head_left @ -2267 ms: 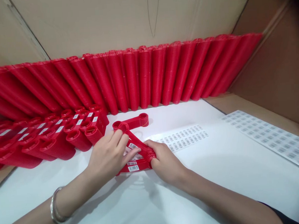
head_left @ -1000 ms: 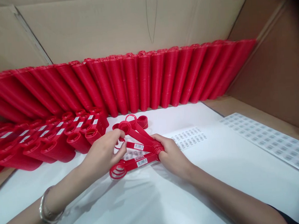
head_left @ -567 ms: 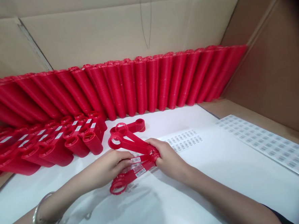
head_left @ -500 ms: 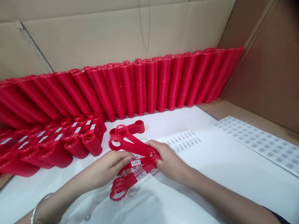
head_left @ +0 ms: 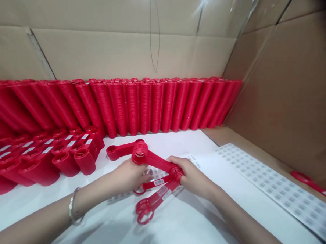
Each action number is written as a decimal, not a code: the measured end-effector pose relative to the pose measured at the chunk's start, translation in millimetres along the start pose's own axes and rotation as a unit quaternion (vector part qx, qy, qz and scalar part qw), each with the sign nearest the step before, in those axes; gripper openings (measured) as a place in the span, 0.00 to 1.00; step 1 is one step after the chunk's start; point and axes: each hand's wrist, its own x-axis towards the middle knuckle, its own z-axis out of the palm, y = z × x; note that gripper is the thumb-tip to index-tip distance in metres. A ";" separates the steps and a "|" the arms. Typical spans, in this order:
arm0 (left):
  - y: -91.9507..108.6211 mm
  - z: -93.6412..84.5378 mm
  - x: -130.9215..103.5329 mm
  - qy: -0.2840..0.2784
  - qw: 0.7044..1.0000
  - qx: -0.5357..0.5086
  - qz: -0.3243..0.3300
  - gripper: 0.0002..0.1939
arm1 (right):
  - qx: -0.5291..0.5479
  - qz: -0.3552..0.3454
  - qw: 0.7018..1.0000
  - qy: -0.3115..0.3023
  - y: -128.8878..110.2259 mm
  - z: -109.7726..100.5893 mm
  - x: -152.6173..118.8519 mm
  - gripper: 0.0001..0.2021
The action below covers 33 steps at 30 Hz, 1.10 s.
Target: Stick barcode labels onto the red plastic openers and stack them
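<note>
I see my right hand (head_left: 192,177) clamping the fanned red wrenches (head_left: 154,166) at their shared end, long axes spreading leftward toward my left hand (head_left: 130,175), whose fingers pinch one labelled handle.

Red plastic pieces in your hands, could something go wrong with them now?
Maybe. The right hand pinches the fanned red pieces at one end only, so one could slip loose. The left hand rests right by a fresh barcode sticker; it might smudge or peel it. Part of a sticker sheet lies under the fan and could wrinkle or get dragged along.
</note>
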 end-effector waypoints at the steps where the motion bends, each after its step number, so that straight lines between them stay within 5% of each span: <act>1: 4.2 3.5 10.5 0.002 1.000 -0.008 0.019 0.08 | 0.005 0.010 1.000 0.000 3.7 -9.1 -3.7 0.18; 7: 33.8 29.2 76.1 0.026 0.998 -0.046 0.041 0.17 | 0.040 0.061 0.996 0.053 35.1 -55.3 -30.9 0.11; 13: 33.3 51.8 108.0 0.001 0.996 -0.079 0.043 0.24 | 0.041 0.151 0.982 0.108 65.3 -76.6 -41.7 0.25; 21: 26.0 41.6 82.7 -0.021 0.987 -0.159 0.032 0.14 | 0.133 0.185 0.973 0.027 44.3 -55.0 -36.3 0.22; 27: 22.1 36.0 62.3 -0.006 0.985 -0.172 0.026 0.10 | 0.196 0.212 0.956 0.042 43.9 -50.9 -37.0 0.20; 33: 27.3 28.9 54.5 -0.006 0.983 -0.179 0.033 0.10 | 0.213 0.223 0.951 -0.007 30.1 -45.3 -37.3 0.18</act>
